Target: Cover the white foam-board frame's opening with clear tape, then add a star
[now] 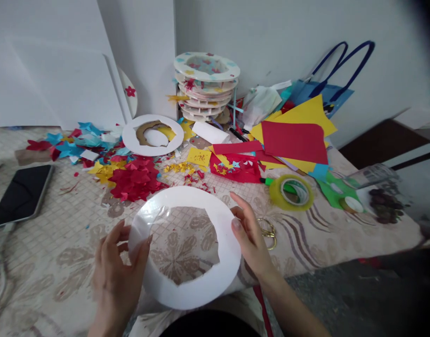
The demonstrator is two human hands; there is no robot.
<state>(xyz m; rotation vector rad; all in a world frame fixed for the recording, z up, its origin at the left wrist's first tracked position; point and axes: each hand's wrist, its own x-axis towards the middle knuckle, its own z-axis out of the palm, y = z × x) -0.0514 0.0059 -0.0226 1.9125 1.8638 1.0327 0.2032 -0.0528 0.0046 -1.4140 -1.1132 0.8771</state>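
Between both hands a white paper ring (190, 294) is held tilted above the table's front edge. Its cut-out centre has a jagged edge, and glossy clear film reflects light at the upper left. My left hand (120, 267) pinches the ring's left rim, thumb on top. On the opposite rim, my right hand (248, 234) grips with the thumb in front and the index finger raised. Gold-handled scissors (269, 234) lie just right of my right hand, partly hidden by it. Beyond the ring sits a heap of red paper stars (135, 178).
Behind are another white ring (130, 135), a stack of decorated rings (207, 79), and red paper sheets (295, 145). A tape roll (292, 193) lies to the right, near a tipped clear cup (372, 175). At left is a phone (21, 194) with a cable.
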